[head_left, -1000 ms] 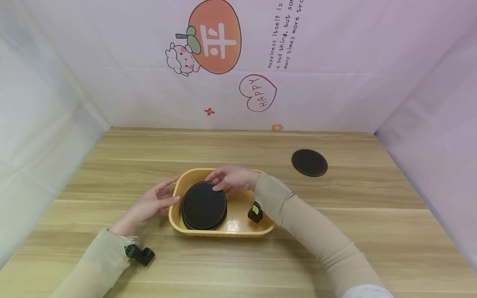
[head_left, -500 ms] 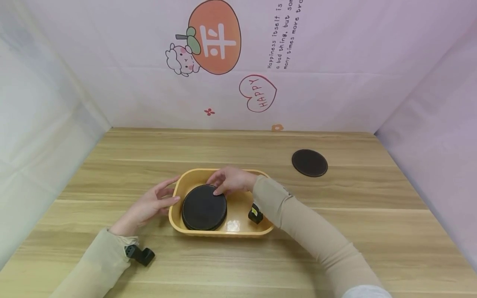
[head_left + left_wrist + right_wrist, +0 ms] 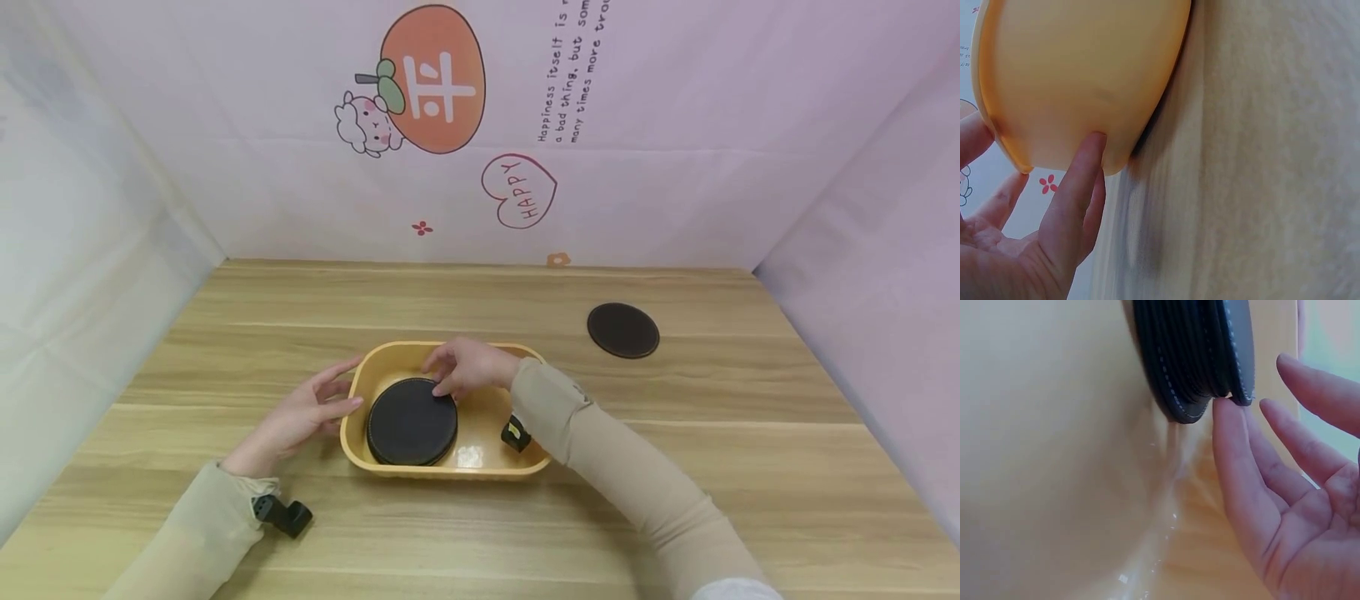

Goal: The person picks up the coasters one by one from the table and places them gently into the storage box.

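Note:
A yellow plastic basket stands on the wooden table. In its left half lies a stack of round black coasters with pale stitching, the top one nearly flat on the others. My right hand reaches in over the far rim. In the right wrist view, one fingertip touches the lower edge of the stack near the top coaster, while other fingers stand apart. My left hand rests against the basket's left end. In the left wrist view, its extended fingers touch the outer wall.
Another black coaster lies alone on the table at the back right. White fabric with printed pictures rises behind the table's far edge, and plain fabric flanks both sides. A black wrist camera sits under the right sleeve.
The top coaster has come down from a slight tilt and now lies nearly level on the stack. My right hand has lowered a little with it. The left hand and basket stay put.

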### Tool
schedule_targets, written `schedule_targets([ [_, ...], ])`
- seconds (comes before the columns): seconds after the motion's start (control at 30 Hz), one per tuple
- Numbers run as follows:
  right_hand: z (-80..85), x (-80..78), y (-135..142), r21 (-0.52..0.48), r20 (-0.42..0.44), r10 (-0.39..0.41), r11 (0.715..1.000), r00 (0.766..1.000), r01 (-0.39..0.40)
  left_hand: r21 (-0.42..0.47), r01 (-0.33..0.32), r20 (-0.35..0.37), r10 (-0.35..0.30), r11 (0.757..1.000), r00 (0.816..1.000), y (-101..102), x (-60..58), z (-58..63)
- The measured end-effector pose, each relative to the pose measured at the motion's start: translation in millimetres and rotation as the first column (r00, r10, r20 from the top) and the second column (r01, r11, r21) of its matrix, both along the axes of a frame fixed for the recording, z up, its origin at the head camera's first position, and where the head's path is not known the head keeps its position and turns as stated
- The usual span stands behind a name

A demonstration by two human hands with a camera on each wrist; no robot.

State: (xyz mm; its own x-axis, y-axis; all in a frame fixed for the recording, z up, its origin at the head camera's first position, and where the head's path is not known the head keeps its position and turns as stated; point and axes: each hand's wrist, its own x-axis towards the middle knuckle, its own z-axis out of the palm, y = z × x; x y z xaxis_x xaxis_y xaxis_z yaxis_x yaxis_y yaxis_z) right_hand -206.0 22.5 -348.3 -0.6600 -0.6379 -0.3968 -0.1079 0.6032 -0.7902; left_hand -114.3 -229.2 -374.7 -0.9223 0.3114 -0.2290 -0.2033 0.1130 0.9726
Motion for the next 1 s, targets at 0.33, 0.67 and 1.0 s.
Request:
schedule_targets([
  [0.33, 7.3, 2.5, 16, -0.080, 0.039, -0.025, 0.996, 0.999, 0.029, -0.008, 0.001, -0.002, -0.001, 1.000, 1.000, 1, 1.2, -0.5],
  [0.67, 17.9, -0.6, 33, -0.234, 0.122, -0.057, 0.969, 0.991, 0.084, -0.008, -0.002, -0.009, 0.002, 1.000, 1.000, 1, 0.6, -1.5],
  [1.0, 37.0, 0.2, 50, -0.276, 0.139, -0.066, 0.956, 0.988, 0.103, -0.012, -0.001, 0.000, 0.001, 1.000, 1.000, 1, 1.2, -0.1],
])
